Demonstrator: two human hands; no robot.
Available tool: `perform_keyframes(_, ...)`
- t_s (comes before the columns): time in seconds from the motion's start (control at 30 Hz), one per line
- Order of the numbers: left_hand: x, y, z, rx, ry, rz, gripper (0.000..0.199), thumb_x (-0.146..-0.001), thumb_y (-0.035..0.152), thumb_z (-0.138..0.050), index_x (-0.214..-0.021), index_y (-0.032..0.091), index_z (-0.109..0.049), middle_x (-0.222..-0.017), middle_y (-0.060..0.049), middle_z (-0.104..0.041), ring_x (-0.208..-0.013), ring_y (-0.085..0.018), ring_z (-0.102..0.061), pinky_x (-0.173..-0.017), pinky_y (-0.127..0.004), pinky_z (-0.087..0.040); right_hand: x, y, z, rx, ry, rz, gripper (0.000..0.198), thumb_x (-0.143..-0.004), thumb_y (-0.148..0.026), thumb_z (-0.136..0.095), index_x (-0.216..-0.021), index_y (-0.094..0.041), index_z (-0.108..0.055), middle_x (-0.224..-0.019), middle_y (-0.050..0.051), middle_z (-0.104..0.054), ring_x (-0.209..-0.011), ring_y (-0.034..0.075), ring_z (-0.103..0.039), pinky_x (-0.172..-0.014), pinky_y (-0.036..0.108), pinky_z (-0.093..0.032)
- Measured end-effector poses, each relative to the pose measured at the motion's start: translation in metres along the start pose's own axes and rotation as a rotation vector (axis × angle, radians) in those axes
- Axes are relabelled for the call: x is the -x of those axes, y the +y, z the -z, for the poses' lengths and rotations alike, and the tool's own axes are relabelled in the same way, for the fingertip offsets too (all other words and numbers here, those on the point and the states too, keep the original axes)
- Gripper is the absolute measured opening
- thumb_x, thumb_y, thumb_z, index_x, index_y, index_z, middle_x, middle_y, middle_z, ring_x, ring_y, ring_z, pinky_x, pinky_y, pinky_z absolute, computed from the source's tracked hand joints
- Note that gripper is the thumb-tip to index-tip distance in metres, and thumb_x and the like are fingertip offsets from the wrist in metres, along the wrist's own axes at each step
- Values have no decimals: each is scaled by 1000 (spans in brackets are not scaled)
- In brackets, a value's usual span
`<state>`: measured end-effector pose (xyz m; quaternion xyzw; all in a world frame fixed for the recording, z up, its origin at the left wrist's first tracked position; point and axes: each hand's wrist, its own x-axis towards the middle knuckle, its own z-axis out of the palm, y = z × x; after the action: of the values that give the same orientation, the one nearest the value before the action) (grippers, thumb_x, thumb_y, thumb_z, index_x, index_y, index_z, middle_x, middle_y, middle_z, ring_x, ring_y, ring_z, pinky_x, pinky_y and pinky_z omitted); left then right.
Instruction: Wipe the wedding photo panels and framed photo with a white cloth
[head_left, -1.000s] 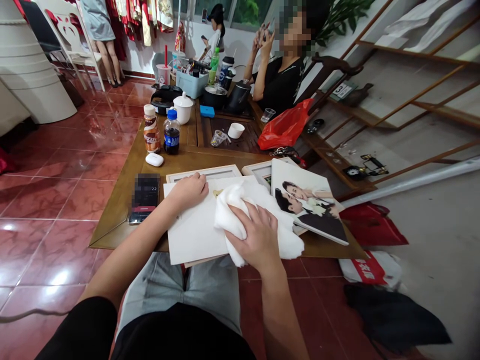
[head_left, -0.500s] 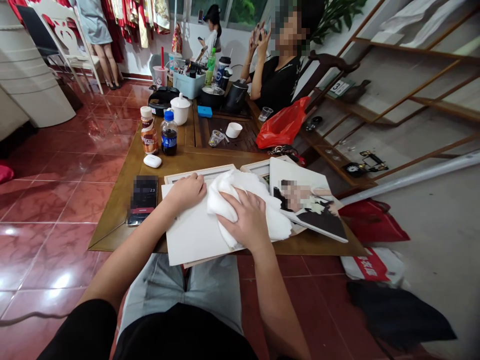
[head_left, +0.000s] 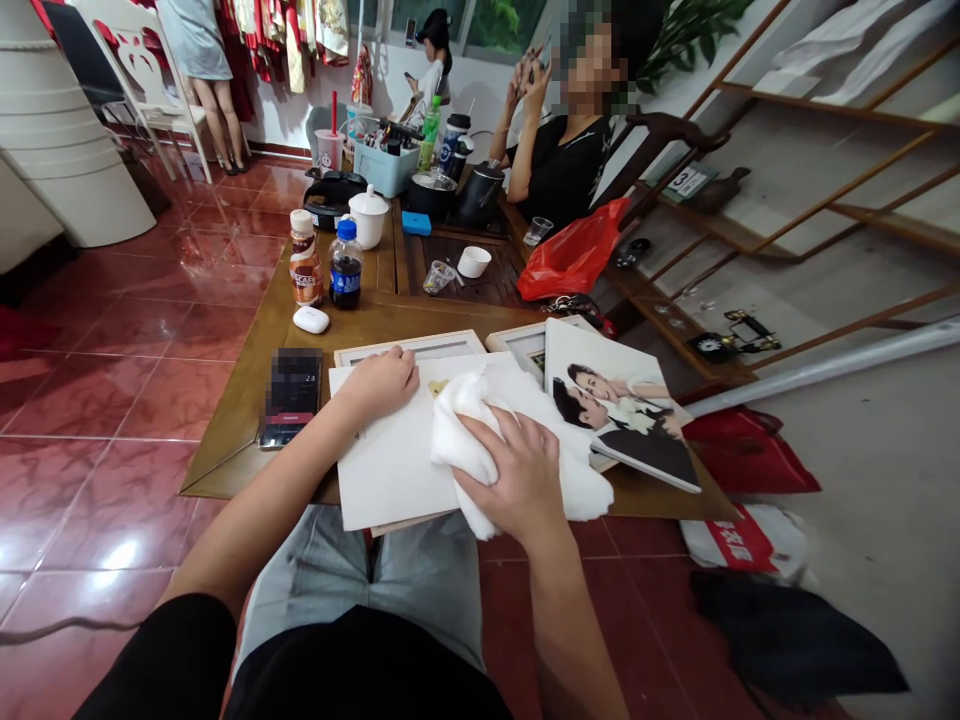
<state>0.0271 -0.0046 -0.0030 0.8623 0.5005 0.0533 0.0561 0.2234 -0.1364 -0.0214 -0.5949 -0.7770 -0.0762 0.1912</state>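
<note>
Holds a bunched white cloth (head_left: 459,425) in the right hand (head_left: 521,465), against a flat white panel (head_left: 397,460) at the near edge of a brown wooden table (head_left: 217,450). Rests the left hand (head_left: 386,380) palm down on the panel's far left part, beside a small gold-coloured mark (head_left: 437,386). Has, beyond the left forearm (head_left: 277,485), a dark phone (head_left: 296,395), a white case (head_left: 311,319), a brown bottle (head_left: 304,262) with a pale cap and a blue-capped bottle (head_left: 346,268) of dark drink. Has, to the right, a photo board (head_left: 619,410) of a couple, lying partly over a pale frame (head_left: 517,338). Includes, farther back, a lidded white cup (head_left: 367,220), a red plastic bag (head_left: 574,252) and a person in black (head_left: 566,165) with both hands raised.
</note>
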Motion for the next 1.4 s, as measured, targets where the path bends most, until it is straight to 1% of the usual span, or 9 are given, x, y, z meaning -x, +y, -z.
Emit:
perform_keyframes(0.13, -1, 0, 0, 2, -8, -12, 37, -106, 28, -31, -120, 10, -60, -112, -16, -67, -105, -27, -69, -92, -36, -50, -15, 3, -3, -9, -40, 2, 49, -88, -47, -60, -134, -30, -63, -141, 10, -58, -122, 35, -49, -103, 52, -35)
perform_keyframes(0.4, -1, -1, 0, -17, 4, -28, 38, -106, 27, -31, -119, 10, -61, -111, -15, -68, -103, -28, -69, -91, -38, -51, -42, 0, -14, -36, 9, -19, 47, -91, -47, -60, -134, -28, -63, -138, 11, -59, -119, 33, -51, -104, 50, -34)
perform_keyframes(0.53, -1, -1, 0, -10, 0, -6, 38, -106, 29, -30, -120, 11, -61, -111, -15, -67, -102, -28, -70, -90, -38, -51, -39, 0, -14, -13, 37, -8, 47, -92, -45, -59, -135, -27, -64, -138, 11, -60, -119, 33, -51, -105, 50, -33)
perform_keyframes(0.77, 0, 0, 1, -12, -10, 10, 39, -106, 30, -29, -120, 10, -61, -112, -16, -67, -102, -28, -69, -91, -38, -51, -3, -2, -5, 26, 53, 8, 48, -92, -44, -57, -136, -25, -62, -136, 12, -59, -119, 34, -51, -106, 51, -33)
perform_keyframes(0.87, 0, 0, 0, -25, -3, 2, 40, -106, 30, -29, -120, 10, -61, -113, -16, -67, -101, -27, -69, -90, -38, -51, 5, -3, -2, 45, 51, -3, 47, -92, -43, -57, -135, -26, -63, -133, 12, -60, -115, 34, -51, -104, 52, -34)
perform_keyframes(0.93, 0, 0, -1, -33, 1, -7, 40, -106, 29, -28, -119, 10, -61, -114, -15, -67, -100, -27, -69, -90, -38, -51, 3, -3, -1, 56, 31, -2, 47, -91, -44, -58, -134, -26, -64, -132, 12, -60, -112, 33, -52, -101, 51, -35)
perform_keyframes(1.07, 0, 0, 0, -42, 2, -20, 40, -107, 28, -29, -120, 9, -61, -113, -15, -68, -102, -27, -70, -91, -37, -51, -11, -2, -4, 67, 0, -13, 49, -89, -47, -59, -134, -26, -65, -131, 12, -60, -110, 33, -52, -98, 51, -36)
perform_keyframes(1.17, -1, -2, 0, -47, 6, -13, 40, -106, 27, -29, -121, 8, -61, -113, -16, -68, -104, -27, -69, -91, -36, -51, -21, -1, -7, 50, -4, -32, 49, -89, -47, -60, -135, -27, -64, -129, 11, -61, -111, 33, -51, -99, 50, -35)
perform_keyframes(1.4, -3, -9, -1, -68, 28, 12, 39, -106, 26, -30, -118, 8, -62, -111, -16, -68, -102, -28, -69, -90, -37, -52, -38, -2, -10, 11, -36, -59, 50, -90, -49, -60, -136, -29, -62, -131, 10, -61, -113, 33, -50, -100, 49, -33)
